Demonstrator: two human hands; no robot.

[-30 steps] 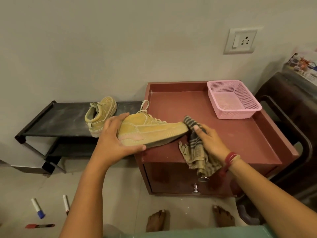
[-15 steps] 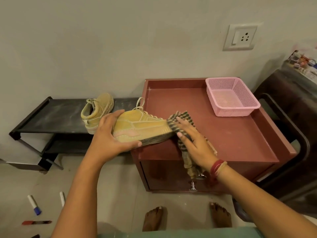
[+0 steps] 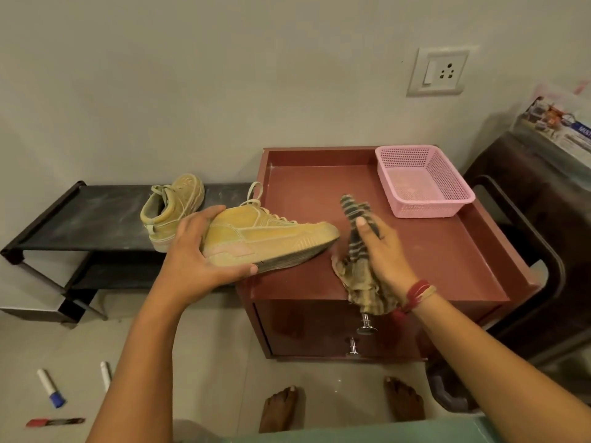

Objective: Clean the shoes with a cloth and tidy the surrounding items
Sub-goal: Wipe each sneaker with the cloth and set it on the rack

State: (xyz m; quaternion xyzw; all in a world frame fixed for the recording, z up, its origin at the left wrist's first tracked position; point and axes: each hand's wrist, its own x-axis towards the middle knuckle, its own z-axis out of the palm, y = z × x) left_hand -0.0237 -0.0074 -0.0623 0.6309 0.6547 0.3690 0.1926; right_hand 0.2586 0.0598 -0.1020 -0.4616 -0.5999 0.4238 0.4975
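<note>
My left hand [image 3: 195, 251] grips a tan yellow sneaker [image 3: 271, 235] by its heel, holding it tilted over the left front of the reddish-brown cabinet top [image 3: 431, 260], toe pointing right. My right hand [image 3: 380, 247] holds a striped cloth [image 3: 355, 251] just right of the toe, a small gap between them; the cloth's loose end hangs over the cabinet's front edge. The second tan sneaker [image 3: 172, 209] stands on the low black shoe rack [image 3: 80, 219] to the left, by the wall.
A pink mesh basket [image 3: 422, 183] sits at the cabinet's back right. Markers lie on the floor at lower left: a blue-capped one [image 3: 51, 388], a white one [image 3: 105, 375], a red one [image 3: 54, 422]. A dark chair [image 3: 537, 238] stands to the right. My bare feet are below the cabinet.
My right hand with the cloth has pulled back to the right, off the sneaker's toe, after wiping it half a second ago. The left hand keeps holding the sneaker.
</note>
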